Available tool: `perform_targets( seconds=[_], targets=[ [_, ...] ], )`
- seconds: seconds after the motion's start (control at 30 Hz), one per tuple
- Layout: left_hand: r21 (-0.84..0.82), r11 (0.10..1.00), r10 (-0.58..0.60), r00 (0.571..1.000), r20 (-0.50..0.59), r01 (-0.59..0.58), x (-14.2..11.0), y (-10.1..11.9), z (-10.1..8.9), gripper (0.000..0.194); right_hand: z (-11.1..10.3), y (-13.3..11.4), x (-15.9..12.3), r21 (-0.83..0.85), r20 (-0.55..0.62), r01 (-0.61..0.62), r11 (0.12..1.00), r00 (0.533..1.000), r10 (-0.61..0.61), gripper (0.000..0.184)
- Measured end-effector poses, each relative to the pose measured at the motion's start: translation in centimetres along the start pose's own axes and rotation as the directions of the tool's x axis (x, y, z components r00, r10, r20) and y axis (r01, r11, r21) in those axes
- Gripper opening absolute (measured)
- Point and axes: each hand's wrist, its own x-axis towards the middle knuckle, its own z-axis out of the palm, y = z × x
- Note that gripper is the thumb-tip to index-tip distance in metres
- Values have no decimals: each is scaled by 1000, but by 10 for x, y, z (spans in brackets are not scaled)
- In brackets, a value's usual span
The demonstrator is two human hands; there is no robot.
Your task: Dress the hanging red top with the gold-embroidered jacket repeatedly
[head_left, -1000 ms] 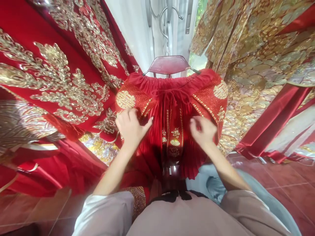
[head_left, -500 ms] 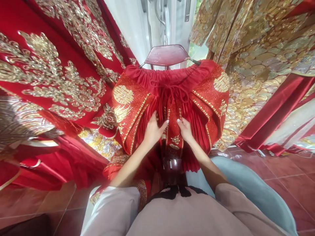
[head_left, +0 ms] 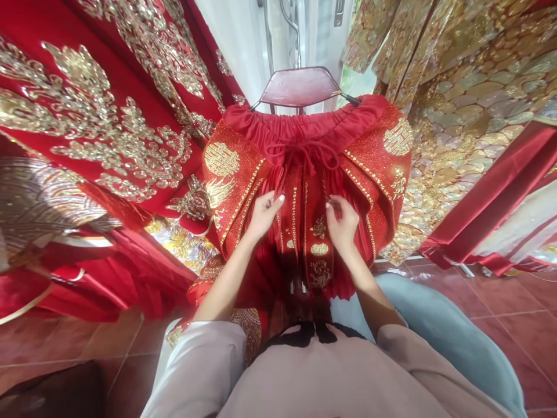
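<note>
A red pleated skirt (head_left: 365, 168) with gold embroidered panels hangs in front of me from a red hanger (head_left: 300, 87). Its red drawstring bow (head_left: 304, 154) sits at the gathered waistband. My left hand (head_left: 263, 212) pinches the pleated fabric just left of the central gold-trimmed strip (head_left: 317, 244). My right hand (head_left: 342, 223) pinches the fabric at the strip's right edge. Both hands are closed on the skirt, a little below the bow.
A red garment with heavy gold embroidery (head_left: 100, 133) hangs at the left. A gold scale-patterned robe (head_left: 461, 98) with red satin trim hangs at the right. Red floor tiles (head_left: 491, 313) show below. A white window frame (head_left: 313, 29) stands behind the hanger.
My hands moved from the skirt's outer side panels inward to the middle, then rose slightly and pinched the fabric beside the central strip. The view shifted a little lower.
</note>
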Motion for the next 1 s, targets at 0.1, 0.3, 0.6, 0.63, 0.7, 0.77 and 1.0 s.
perform_targets(
  seconds=[0.1,0.3,0.6,0.63,0.7,0.77,1.0],
  targets=[
    [33,999,-19,1000,-21,20,-6,9,4,46,15,-22,-4,-3,43,106,994,993,-106,26],
    [108,994,1,983,-185,20,-14,40,11,27,21,-58,-3,345,297,-150,926,954,44,26],
    [-139,955,-265,964,7,264,-30,1,10,32,40,-27,-18,512,413,-341,788,902,122,38],
    [-151,931,-327,943,62,333,-37,-9,10,35,39,-18,-22,477,459,-375,795,877,139,40],
    [-224,838,-459,864,205,498,-56,-22,6,39,33,0,-33,415,593,-494,764,784,185,44],
    [-291,705,-531,754,388,647,-73,-21,-4,41,22,15,-47,376,729,-624,685,656,197,49],
    [216,790,-610,695,381,574,-118,8,-109,38,0,73,-68,-324,689,-239,915,603,401,32]
  ],
)
